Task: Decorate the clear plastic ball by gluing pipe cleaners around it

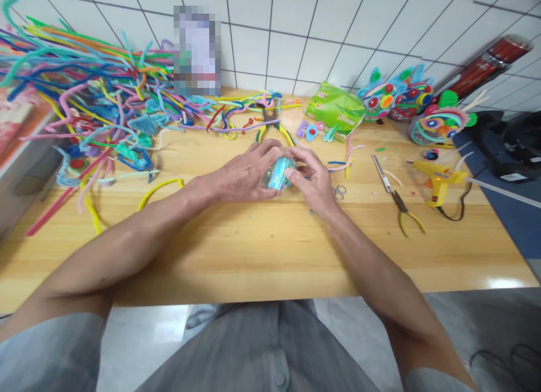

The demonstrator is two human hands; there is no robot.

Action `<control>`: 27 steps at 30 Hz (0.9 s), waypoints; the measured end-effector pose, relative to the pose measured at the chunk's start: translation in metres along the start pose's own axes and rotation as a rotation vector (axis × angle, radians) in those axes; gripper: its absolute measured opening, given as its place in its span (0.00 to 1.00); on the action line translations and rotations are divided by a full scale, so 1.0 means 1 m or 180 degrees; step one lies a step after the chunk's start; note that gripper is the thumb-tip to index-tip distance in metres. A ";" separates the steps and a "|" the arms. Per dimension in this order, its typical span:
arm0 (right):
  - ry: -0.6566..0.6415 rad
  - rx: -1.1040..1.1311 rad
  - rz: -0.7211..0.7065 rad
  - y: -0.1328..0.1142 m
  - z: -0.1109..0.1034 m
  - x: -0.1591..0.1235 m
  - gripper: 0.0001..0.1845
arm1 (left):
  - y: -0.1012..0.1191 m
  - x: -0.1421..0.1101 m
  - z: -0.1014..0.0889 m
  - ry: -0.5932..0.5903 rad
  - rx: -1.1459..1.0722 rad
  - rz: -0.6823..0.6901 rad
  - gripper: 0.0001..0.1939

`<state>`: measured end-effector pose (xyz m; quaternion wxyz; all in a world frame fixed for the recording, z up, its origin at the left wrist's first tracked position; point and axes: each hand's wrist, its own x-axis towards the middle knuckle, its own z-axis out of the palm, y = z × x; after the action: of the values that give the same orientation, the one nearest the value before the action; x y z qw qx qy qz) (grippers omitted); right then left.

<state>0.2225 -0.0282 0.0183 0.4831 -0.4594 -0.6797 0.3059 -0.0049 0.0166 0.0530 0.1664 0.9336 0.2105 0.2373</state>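
Between my two hands is a small clear, rounded piece with blue and turquoise strips (279,175); its exact kind is partly hidden by the fingers. My left hand (253,172) wraps round its left side, fingers over the top. From the right, my right hand (313,180) grips it with thumb on the front and fingers behind. Just beyond the hands lie yellow-and-green handled pliers (289,137), a purple pipe cleaner across their jaws. Small scissors (339,193) rest beside my right hand.
Many pipe cleaners (105,104) heap at the left. A green packet (333,109) and decorated masks (437,124) stand along the tiled wall. At right lie a yellow glue gun (437,177), a craft knife (381,173), more pliers (403,211) and a red flask (482,70).
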 end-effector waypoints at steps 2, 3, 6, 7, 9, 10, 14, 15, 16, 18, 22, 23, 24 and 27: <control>0.0014 -0.0022 -0.0004 -0.001 0.001 0.000 0.30 | 0.000 0.000 0.000 0.0008 -0.0006 0.0001 0.39; 0.0016 -0.0035 -0.0001 -0.001 0.000 0.000 0.30 | 0.001 0.001 0.000 0.0007 -0.0005 0.0002 0.39; -0.0027 -0.0056 -0.0028 -0.002 -0.001 -0.001 0.30 | 0.002 0.001 0.000 0.0009 -0.0003 0.0001 0.37; -0.0073 -0.0068 -0.0060 -0.002 -0.002 -0.001 0.31 | 0.002 0.001 0.000 0.0011 0.0000 0.0007 0.37; -0.0182 -0.0132 -0.0133 -0.002 -0.004 -0.002 0.34 | 0.002 0.002 -0.001 0.0021 0.0018 0.0040 0.37; -0.0218 -0.0177 -0.0158 -0.001 -0.005 -0.002 0.35 | 0.002 0.001 -0.001 0.0027 0.0035 0.0064 0.37; -0.0181 -0.0254 -0.0182 -0.002 -0.005 -0.002 0.34 | -0.001 0.001 0.001 0.0094 0.0037 0.0148 0.36; -0.0165 -0.0246 -0.0177 -0.002 -0.004 -0.002 0.34 | -0.002 0.001 0.002 0.0120 0.0016 0.0158 0.36; -0.0152 -0.0240 -0.0168 -0.002 -0.003 -0.002 0.33 | -0.003 0.001 0.003 0.0144 -0.0006 0.0160 0.36; -0.0131 -0.0247 -0.0139 -0.003 -0.002 -0.001 0.34 | -0.004 0.001 0.003 0.0171 -0.0032 0.0155 0.36; -0.0143 -0.0243 -0.0106 -0.005 -0.003 0.000 0.35 | -0.003 0.001 0.002 0.0177 -0.0127 0.0133 0.35; -0.0187 -0.0239 -0.0104 -0.005 -0.003 0.000 0.35 | -0.003 0.002 0.002 0.0173 -0.0175 0.0114 0.34; -0.0243 -0.0242 -0.0107 -0.005 -0.004 0.000 0.37 | -0.003 0.002 0.002 0.0161 -0.0218 0.0089 0.34; -0.0352 -0.0313 -0.0148 -0.005 -0.007 -0.001 0.41 | -0.003 0.002 0.002 0.0112 -0.0254 0.0034 0.34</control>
<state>0.2277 -0.0311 0.0249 0.4286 -0.4491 -0.7300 0.2858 -0.0029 0.0196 0.0513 0.1984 0.9231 0.1988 0.2628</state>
